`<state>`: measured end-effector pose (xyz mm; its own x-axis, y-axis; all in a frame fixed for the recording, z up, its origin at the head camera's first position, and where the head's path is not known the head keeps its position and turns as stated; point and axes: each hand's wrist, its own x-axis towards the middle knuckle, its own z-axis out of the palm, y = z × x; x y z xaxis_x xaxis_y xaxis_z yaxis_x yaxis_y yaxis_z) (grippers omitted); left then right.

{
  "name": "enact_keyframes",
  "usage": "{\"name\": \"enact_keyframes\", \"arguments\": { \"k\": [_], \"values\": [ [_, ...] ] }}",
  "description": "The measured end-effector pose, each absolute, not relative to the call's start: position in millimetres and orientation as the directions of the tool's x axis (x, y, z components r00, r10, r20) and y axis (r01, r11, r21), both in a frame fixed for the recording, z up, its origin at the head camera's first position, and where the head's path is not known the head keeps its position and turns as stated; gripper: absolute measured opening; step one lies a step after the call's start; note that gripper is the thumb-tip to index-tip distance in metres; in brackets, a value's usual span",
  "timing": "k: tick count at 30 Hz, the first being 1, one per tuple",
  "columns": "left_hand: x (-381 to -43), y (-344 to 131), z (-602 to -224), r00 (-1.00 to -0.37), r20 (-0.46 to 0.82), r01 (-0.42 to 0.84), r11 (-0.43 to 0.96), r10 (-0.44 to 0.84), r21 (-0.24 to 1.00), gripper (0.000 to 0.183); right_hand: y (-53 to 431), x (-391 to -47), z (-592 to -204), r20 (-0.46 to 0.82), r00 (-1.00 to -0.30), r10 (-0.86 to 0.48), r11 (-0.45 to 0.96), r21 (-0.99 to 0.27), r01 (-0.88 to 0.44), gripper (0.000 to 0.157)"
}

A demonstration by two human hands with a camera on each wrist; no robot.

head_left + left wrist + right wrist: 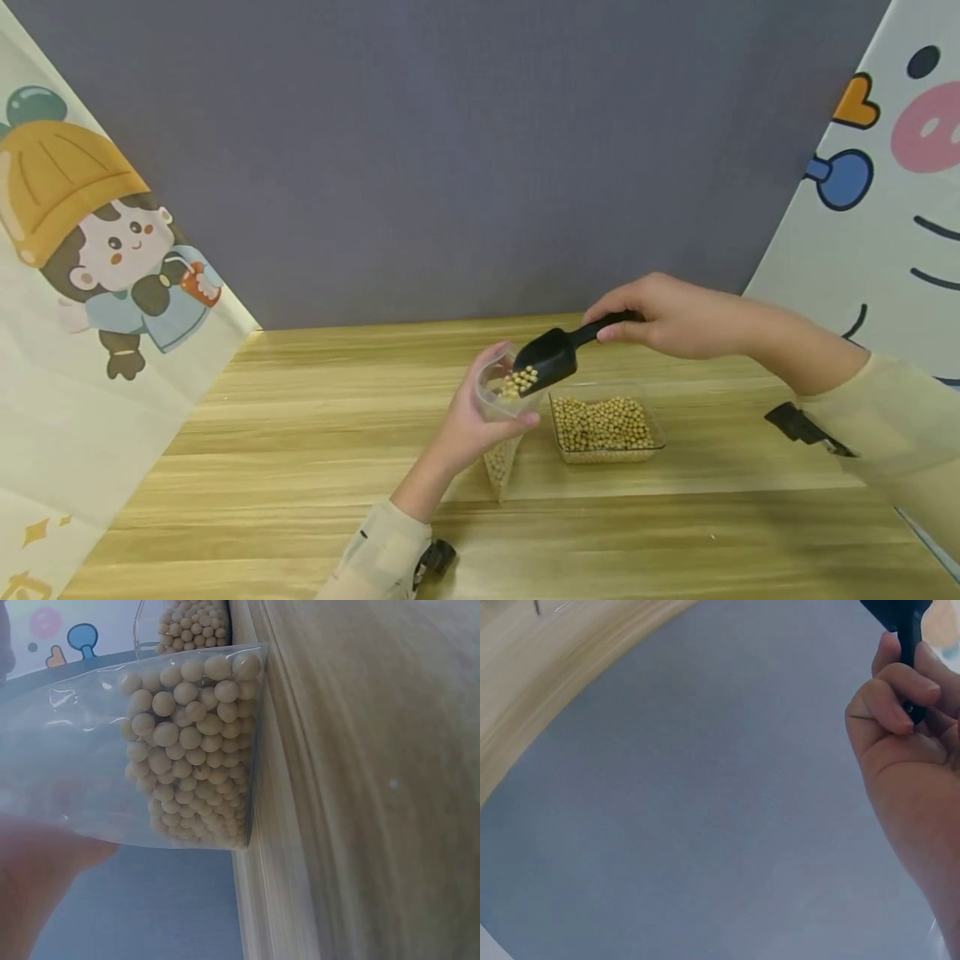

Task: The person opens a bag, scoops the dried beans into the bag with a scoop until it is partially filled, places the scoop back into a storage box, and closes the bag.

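Note:
In the head view my left hand [467, 425] grips a clear plastic bag [498, 471] near its open mouth, thumb on one side and fingers round the other. Soybeans [191, 750] fill the bag's lower part, which appears to stand on the table in the left wrist view. My right hand [663, 317] holds a black scoop [553, 352] by its handle, fingers curled round it in the right wrist view. The scoop is tilted down to the left, its lip at the bag's mouth, with several soybeans [527, 378] at that lip.
A clear rectangular container [606, 457] of soybeans sits just right of the bag, below the scoop. The wood-grain table [300, 467] ends at a grey back panel [450, 167]. Printed side panels [45, 375] stand left and right.

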<state>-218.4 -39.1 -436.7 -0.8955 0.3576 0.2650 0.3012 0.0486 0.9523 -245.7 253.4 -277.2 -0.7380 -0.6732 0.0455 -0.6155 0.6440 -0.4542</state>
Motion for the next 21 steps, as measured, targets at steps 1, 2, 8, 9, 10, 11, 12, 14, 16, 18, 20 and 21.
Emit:
{"name": "enact_keyframes", "arguments": {
  "k": [1,2,8,9,10,11,12,14,16,18,20,21],
  "values": [
    [-218,-39,-437,-0.893,0.27,0.306,0.046,0.359,0.951,0.101,252,-246,-275,0.043,-0.728,-0.684,0.64,-0.442,-0.628,0.021],
    [-218,-39,-437,-0.891,0.28,0.316,0.046,0.358,0.948,0.101,251,-246,-274,0.042,-0.719,-0.694,0.637,-0.429,-0.64,0.021],
    [-221,-40,-439,-0.871,0.335,0.37,0.031,0.358,0.929,0.1,247,-245,-266,0.026,-0.699,-0.715,0.636,-0.392,-0.665,0.023],
    [-221,-40,-440,-0.87,0.337,0.37,0.027,0.359,0.929,0.1,247,-245,-266,0.027,-0.699,-0.714,0.637,-0.388,-0.666,0.023],
    [-221,-40,-440,-0.869,0.338,0.371,0.025,0.361,0.928,0.1,248,-245,-266,0.026,-0.7,-0.713,0.639,-0.386,-0.665,0.024],
    [-222,-40,-440,-0.869,0.338,0.371,0.025,0.362,0.928,0.1,248,-244,-266,0.03,-0.702,-0.711,0.64,-0.385,-0.665,0.023],
    [-222,-40,-441,-0.869,0.337,0.37,0.025,0.363,0.929,0.1,250,-244,-267,0.034,-0.706,-0.707,0.642,-0.388,-0.662,0.023],
    [-221,-40,-440,-0.872,0.331,0.366,0.032,0.362,0.93,0.1,254,-243,-268,0.043,-0.722,-0.691,0.652,-0.394,-0.648,0.023],
    [-221,-39,-440,-0.873,0.328,0.366,0.041,0.361,0.93,0.1,262,-241,-269,0.05,-0.746,-0.664,0.669,-0.405,-0.623,0.024],
    [-220,-38,-439,-0.874,0.324,0.364,0.046,0.362,0.93,0.099,272,-240,-271,0.061,-0.777,-0.626,0.695,-0.407,-0.592,0.026],
    [-220,-38,-438,-0.873,0.324,0.365,0.049,0.364,0.93,0.1,285,-240,-272,0.065,-0.809,-0.584,0.724,-0.408,-0.556,0.03],
    [-220,-38,-438,-0.871,0.327,0.368,0.049,0.367,0.928,0.1,291,-239,-273,0.069,-0.823,-0.564,0.737,-0.407,-0.539,0.031]
  ]
}}
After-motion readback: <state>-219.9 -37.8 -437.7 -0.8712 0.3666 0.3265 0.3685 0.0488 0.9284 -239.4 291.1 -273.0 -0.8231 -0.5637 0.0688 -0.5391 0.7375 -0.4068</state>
